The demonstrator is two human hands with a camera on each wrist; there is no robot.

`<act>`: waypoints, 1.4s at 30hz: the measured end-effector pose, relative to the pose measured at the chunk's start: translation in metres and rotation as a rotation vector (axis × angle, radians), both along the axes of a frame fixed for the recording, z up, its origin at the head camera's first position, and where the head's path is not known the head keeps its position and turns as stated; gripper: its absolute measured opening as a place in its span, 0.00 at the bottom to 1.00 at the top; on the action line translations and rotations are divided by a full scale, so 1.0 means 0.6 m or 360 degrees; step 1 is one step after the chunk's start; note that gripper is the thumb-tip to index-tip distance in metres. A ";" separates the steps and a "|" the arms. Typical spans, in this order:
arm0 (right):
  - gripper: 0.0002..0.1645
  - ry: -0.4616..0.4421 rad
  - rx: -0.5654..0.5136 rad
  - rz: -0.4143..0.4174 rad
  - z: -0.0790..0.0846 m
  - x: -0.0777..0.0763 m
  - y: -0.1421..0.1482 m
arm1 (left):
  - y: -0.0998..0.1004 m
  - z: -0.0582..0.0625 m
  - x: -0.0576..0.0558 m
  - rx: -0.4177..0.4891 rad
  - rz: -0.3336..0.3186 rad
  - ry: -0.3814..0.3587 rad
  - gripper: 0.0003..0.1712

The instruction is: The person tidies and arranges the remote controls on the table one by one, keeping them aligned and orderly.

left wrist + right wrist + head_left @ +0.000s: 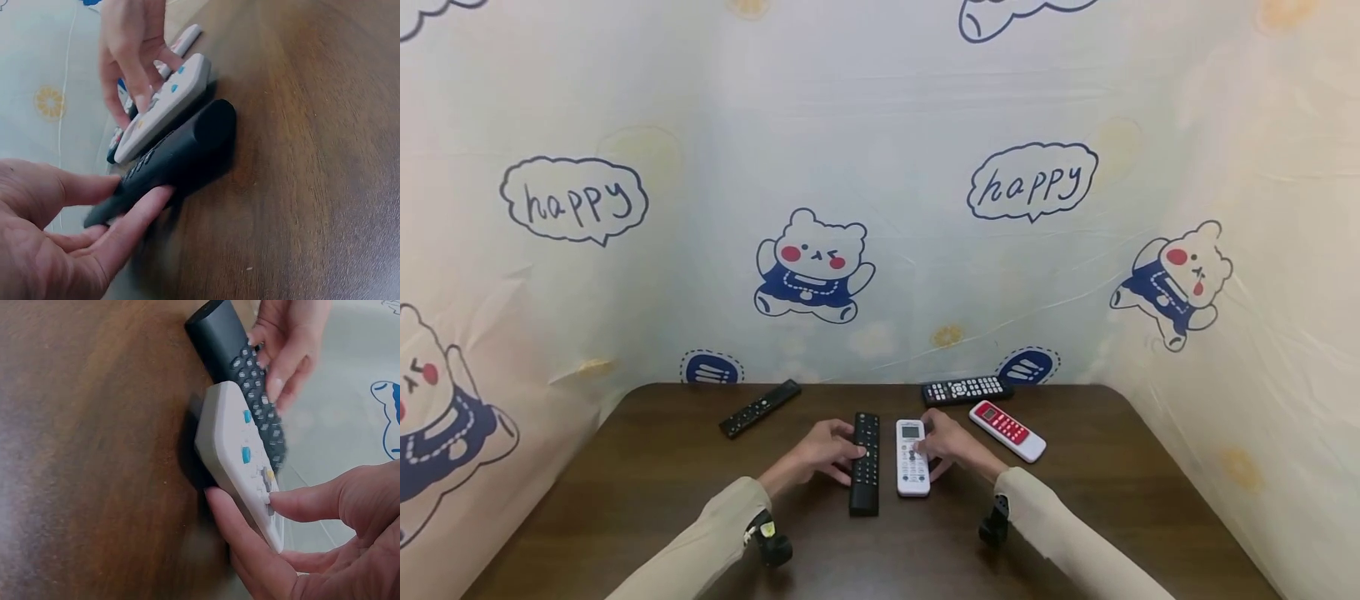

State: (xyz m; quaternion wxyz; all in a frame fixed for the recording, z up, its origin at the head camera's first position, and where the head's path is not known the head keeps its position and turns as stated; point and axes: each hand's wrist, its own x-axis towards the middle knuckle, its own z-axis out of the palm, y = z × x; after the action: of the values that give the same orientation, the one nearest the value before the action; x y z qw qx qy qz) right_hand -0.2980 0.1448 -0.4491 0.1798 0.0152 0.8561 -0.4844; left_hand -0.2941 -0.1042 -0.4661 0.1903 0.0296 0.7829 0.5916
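Observation:
Near the middle of the table, my left hand [827,451] grips a black remote control [866,487], thumb on its button face and fingers along its side and underside. Beside it my right hand [947,442] holds a white remote control [913,479] with a small grey screen; its thumb lies on the buttons. The two remotes stand side by side, roughly parallel, with a narrow gap between them. In the left wrist view the black remote [181,150] looks lifted at a slant off the wood. The right wrist view shows fingers under the white remote [219,431].
A slim black remote [760,408] lies at the back left of the brown table [647,500]. At the back right are another black remote [967,390] with pale buttons and a red-and-white remote [1008,430]. A patterned curtain [917,275] hangs behind and at both sides.

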 end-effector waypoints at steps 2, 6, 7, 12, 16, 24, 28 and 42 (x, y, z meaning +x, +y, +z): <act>0.32 -0.0027 -0.0003 -0.0006 0.000 0.000 0.000 | 0.004 -0.002 0.002 -0.0027 0.0019 0.0016 0.30; 0.32 -0.0056 -0.0012 -0.0012 0.002 0.001 0.000 | 0.008 0.000 0.010 -0.0112 0.0020 0.0121 0.27; 0.32 -0.0058 -0.0010 -0.0010 0.002 0.001 0.001 | 0.009 0.000 0.012 -0.0131 0.0022 0.0145 0.26; 0.33 -0.0044 -0.0006 -0.0011 0.003 0.003 0.001 | 0.011 0.002 0.023 -0.0154 0.0034 0.0217 0.25; 0.33 -0.0044 -0.0021 -0.0002 0.004 0.004 0.000 | 0.009 0.004 0.029 -0.0174 0.0052 0.0245 0.25; 0.36 -0.0063 -0.0034 0.0023 0.010 -0.001 0.010 | 0.008 0.002 0.025 -0.0171 0.0016 0.0297 0.25; 0.37 -0.0096 -0.0015 0.0043 0.011 -0.002 0.016 | 0.002 0.006 0.025 -0.0176 0.0037 0.0292 0.23; 0.27 0.0038 0.0038 0.0078 0.015 -0.013 0.043 | -0.083 0.021 -0.006 -0.0553 0.0086 0.0690 0.18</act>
State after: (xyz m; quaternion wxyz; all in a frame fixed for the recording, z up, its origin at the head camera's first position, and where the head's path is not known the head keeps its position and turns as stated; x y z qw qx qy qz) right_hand -0.3057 0.1708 -0.4400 0.1811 -0.0096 0.8639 -0.4698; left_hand -0.2976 -0.1540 -0.4537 0.0049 0.1016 0.8956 0.4331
